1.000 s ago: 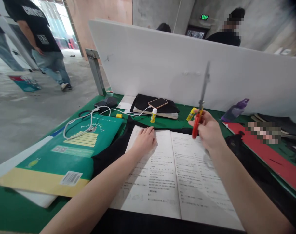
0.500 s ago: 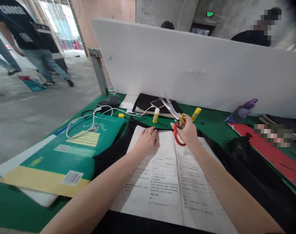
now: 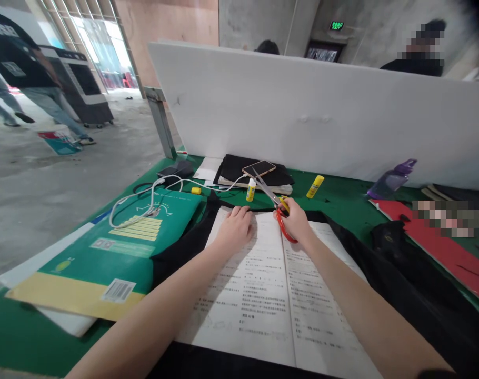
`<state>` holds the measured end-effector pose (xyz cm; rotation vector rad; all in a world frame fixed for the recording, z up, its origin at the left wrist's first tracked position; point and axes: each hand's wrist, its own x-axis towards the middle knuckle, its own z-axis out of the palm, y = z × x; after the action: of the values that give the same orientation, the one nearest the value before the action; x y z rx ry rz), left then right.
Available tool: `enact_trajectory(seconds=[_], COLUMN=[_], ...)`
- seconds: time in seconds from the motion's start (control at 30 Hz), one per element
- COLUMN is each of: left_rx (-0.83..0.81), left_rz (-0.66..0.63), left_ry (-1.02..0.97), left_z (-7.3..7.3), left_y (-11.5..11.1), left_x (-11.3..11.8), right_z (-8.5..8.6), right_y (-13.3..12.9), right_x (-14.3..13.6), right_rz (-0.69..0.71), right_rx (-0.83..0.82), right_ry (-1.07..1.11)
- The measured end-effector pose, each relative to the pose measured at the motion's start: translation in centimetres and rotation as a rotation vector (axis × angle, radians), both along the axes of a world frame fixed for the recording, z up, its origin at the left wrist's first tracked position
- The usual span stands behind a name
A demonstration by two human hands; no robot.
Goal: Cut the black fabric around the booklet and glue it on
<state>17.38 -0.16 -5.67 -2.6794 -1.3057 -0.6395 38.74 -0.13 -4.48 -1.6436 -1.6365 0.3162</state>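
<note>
Printed pages (image 3: 259, 295) lie open in front of me on black cloth (image 3: 176, 239). My left hand (image 3: 235, 226) rests flat on their upper left part, fingers stretched toward the top edge. In my right hand (image 3: 297, 218) is a pair of scissors (image 3: 287, 231) with red and yellow handles. Its metal blades point away and to the left, slightly parted, above the pages' top edge. Just beyond the blades stands an uncapped glue stick (image 3: 251, 190). A second yellow glue stick (image 3: 315, 187) stands to the right, leaning a little in view.
To the left lies a green book (image 3: 125, 268) with a white cable (image 3: 145, 213) across it, near a yellow cap (image 3: 196, 190). A phone (image 3: 259, 168) sits on a black notebook (image 3: 227, 168). A white partition (image 3: 302, 116) closes the back. At right are a purple bottle (image 3: 391, 179) and red folder (image 3: 440, 247).
My right hand has brought the scissors lower and slightly left, toward the pages' top edge. My left hand stays on the pages. The person at far left has moved further left.
</note>
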Motion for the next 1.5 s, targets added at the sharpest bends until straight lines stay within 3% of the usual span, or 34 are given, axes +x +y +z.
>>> enact_trajectory(seconds=[0.1,0.27,0.37,0.47,0.57,0.67,0.83,1.5], left_rx=[0.035,0.066,-0.017,-0.07,-0.088,-0.097,-0.116,0.029], left_rz=[0.051,0.228,0.268,0.247,0.196,0.174,0.017,-0.016], left_ry=[-0.008,-0.028,0.028,0.141,0.188,0.112,-0.017,-0.064], left_z=[1.2,4.5,6.3,7.2,6.8,5.5,3.7,2.5], left_y=[-0.1,0.5,1.6,3.0,4.5,6.0,7.6,7.1], left_x=[-0.3,-2.4,-4.1,-5.4,-5.8,-5.7,-5.0,-3.8], right_z=[-0.1,-0.1,-0.3,-0.4,-0.3,-0.2,-0.1,-0.2], right_y=[-0.2,-0.3,-0.3,-0.3,-0.4,-0.4,-0.5,-0.6], right_x=[-0.2,-0.3,-0.3,-0.3,-0.3,-0.2,-0.2,0.0], right_rz=[0.029,0.033,0.034,0.04,0.041,0.047,0.057,0.101], right_rx=[-0.018,-0.025,-0.026,-0.019,-0.007,0.0,0.0,-0.017], right_ry=[-0.02,-0.045,-0.049,-0.058,-0.051,-0.028,-0.015,-0.046])
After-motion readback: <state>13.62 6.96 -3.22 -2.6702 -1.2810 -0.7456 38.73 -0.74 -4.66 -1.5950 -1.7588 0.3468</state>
